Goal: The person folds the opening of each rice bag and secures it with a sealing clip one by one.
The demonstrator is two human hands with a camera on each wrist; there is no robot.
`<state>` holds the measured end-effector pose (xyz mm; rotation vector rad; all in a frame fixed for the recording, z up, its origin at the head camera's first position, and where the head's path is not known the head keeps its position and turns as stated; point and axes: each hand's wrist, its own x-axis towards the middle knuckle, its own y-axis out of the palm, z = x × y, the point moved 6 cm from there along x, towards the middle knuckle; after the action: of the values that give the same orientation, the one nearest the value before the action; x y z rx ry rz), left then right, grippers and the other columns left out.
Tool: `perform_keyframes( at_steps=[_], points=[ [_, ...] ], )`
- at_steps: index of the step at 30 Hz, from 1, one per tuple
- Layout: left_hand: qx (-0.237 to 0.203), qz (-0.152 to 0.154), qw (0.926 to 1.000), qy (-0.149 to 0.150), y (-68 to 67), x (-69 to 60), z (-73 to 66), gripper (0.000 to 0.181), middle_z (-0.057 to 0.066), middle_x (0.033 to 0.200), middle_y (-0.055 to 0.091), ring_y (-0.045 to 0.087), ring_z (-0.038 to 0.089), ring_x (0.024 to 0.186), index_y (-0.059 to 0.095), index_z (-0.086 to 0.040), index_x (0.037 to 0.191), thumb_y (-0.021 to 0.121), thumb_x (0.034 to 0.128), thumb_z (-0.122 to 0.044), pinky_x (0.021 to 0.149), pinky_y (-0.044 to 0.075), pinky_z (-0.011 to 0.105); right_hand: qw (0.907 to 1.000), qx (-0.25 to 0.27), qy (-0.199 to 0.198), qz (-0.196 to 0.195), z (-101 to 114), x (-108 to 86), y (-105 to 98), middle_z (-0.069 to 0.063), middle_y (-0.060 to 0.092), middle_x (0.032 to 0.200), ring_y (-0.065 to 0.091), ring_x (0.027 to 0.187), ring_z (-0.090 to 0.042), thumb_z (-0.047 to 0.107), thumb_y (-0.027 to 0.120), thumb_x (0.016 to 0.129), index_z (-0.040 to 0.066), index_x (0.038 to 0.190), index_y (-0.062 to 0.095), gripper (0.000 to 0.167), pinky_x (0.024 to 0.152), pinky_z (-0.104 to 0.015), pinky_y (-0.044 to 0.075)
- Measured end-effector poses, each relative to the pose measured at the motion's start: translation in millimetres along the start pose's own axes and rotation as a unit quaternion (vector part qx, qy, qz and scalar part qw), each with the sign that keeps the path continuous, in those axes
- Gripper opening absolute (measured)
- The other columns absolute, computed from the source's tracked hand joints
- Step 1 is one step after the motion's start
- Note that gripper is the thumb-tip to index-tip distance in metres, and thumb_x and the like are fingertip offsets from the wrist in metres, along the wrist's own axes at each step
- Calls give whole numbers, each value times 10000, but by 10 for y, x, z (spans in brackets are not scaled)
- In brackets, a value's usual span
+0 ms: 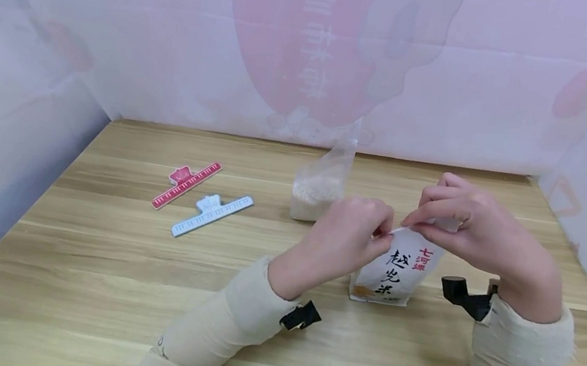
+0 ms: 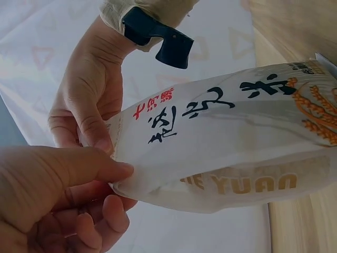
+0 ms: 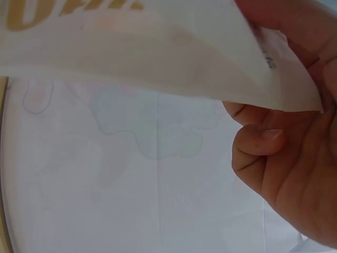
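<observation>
A white rice bag [image 1: 390, 270] with black and red characters stands on the table, right of the middle. At its top left corner my left hand [image 1: 351, 231] pinches the edge between thumb and fingers. My right hand [image 1: 479, 229] grips the same top edge farther right, thumb and fingertips on the film. Close up in the left wrist view, both hands meet at the top of the bag [image 2: 210, 126], whose side fold shows gold letters. In the right wrist view a pale corner of the bag [image 3: 158, 68] reaches the right hand [image 3: 300, 153].
A clear bag of white grains [image 1: 316, 195] stands behind my left hand. On the left of the wooden table [image 1: 91, 280] lie a red bag clip [image 1: 187, 186] and a light blue bag clip [image 1: 212, 215]. Printed white sheeting [image 1: 176, 56] encloses the back and sides.
</observation>
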<state>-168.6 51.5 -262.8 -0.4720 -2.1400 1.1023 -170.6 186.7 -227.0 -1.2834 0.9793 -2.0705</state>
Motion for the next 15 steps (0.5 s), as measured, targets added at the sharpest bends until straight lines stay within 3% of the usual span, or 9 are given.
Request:
perform_keyframes(
  at_steps=[2, 6, 9, 11, 13, 15],
  points=[
    [-109, 89, 9998, -110, 7, 3, 18, 169, -33, 699, 595, 501, 73, 624, 618, -110, 717, 680, 858, -39, 548, 366, 126, 10000, 2, 9, 18, -1, -4, -1, 101, 606, 790, 414, 778, -53, -131, 767, 682, 152, 860, 768, 334, 675, -159, 362],
    [-376, 466, 9974, -402, 15, -3, 103, 117, -39, 752, 627, 545, 75, 681, 656, -117, 809, 714, 905, -149, 598, 406, 136, 10000, -15, -30, -11, -4, -12, 0, 103, 597, 782, 419, 779, -54, 154, 720, 917, 153, 855, 769, 80, 669, -156, 366],
    [-607, 772, 9937, -541, 8, -45, 194, 123, -34, 821, 669, 593, 96, 750, 684, -123, 890, 730, 915, -234, 652, 448, 168, 10000, -26, -78, -35, -3, -13, 1, 101, 603, 784, 427, 780, -53, 387, 552, 1005, 148, 848, 769, 358, 666, -152, 372],
    [-706, 916, 9916, -586, -14, -91, 267, 146, -22, 889, 701, 626, 114, 822, 698, -118, 939, 737, 911, -256, 718, 489, 200, 9999, -41, -96, -27, 0, -11, 0, 103, 608, 787, 430, 781, -51, 420, 512, 1010, 149, 849, 770, 408, 664, -150, 376],
    [-789, 1011, 9899, -603, -49, -148, 357, 175, 5, 955, 723, 648, 143, 899, 706, -106, 988, 743, 905, -256, 799, 524, 252, 9999, -68, -96, 5, 3, -9, -4, 108, 610, 792, 431, 785, -47, 377, 561, 1004, 152, 853, 771, 343, 665, -149, 377],
    [-805, 1056, 9889, -661, -112, -212, 458, 199, 20, 1008, 731, 653, 162, 973, 709, -98, 1027, 746, 902, -248, 883, 538, 308, 9999, -100, -79, 45, 7, -4, -8, 113, 609, 794, 429, 786, -44, 233, 687, 949, 154, 857, 773, 149, 662, -147, 377]
  ],
)
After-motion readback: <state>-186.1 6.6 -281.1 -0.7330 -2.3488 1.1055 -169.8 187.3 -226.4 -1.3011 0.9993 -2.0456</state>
